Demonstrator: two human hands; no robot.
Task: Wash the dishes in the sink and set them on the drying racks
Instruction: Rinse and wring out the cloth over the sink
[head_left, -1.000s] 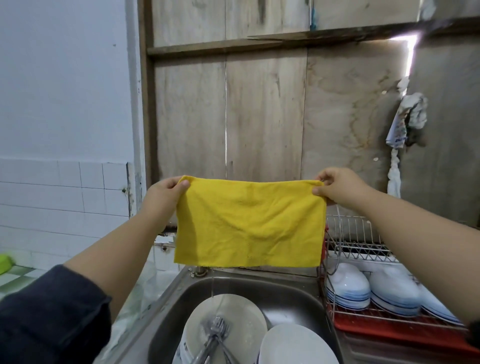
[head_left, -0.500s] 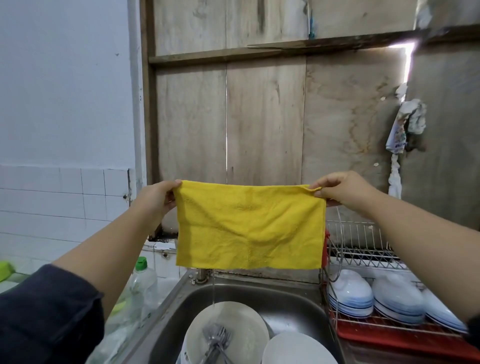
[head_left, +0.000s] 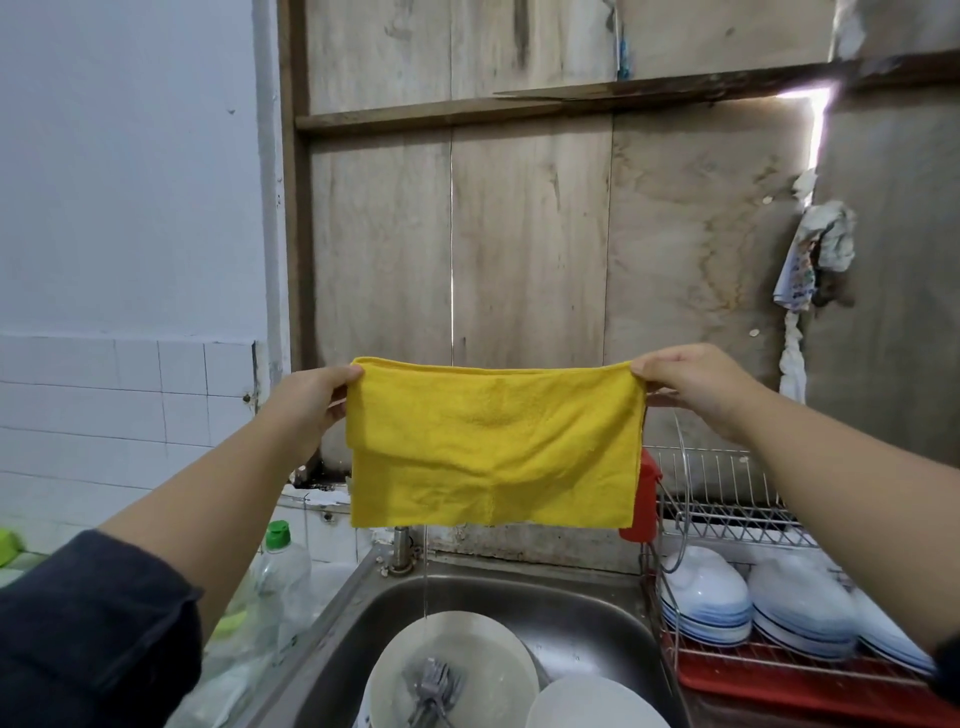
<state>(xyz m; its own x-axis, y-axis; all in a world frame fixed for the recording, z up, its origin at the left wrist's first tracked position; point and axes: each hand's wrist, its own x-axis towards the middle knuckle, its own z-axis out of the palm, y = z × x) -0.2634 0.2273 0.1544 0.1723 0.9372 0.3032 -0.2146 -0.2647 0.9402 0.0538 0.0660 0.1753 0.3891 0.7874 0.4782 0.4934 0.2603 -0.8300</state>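
Observation:
A yellow cloth (head_left: 493, 447) hangs spread flat above the steel sink (head_left: 587, 613), stretched between both hands. My left hand (head_left: 306, 405) pinches its upper left corner and my right hand (head_left: 696, 384) pinches its upper right corner. A thin stream of water falls from behind the cloth into the sink. Below, a white plate (head_left: 467, 654) holds several forks (head_left: 431, 691), and a second white plate (head_left: 592, 701) lies at the lower right of the basin. The tap is mostly hidden behind the cloth.
A wire drying rack (head_left: 727, 499) on a red tray (head_left: 805, 691) stands right of the sink with upturned white bowls (head_left: 706, 597) in it. A clear soap bottle with a green cap (head_left: 280, 571) stands left of the sink. A rag (head_left: 815, 254) hangs on the wooden wall.
Both hands have lowered the cloth slightly in view and kept it stretched. The view has tilted up a little, and the soap bottle has come into sight at the left.

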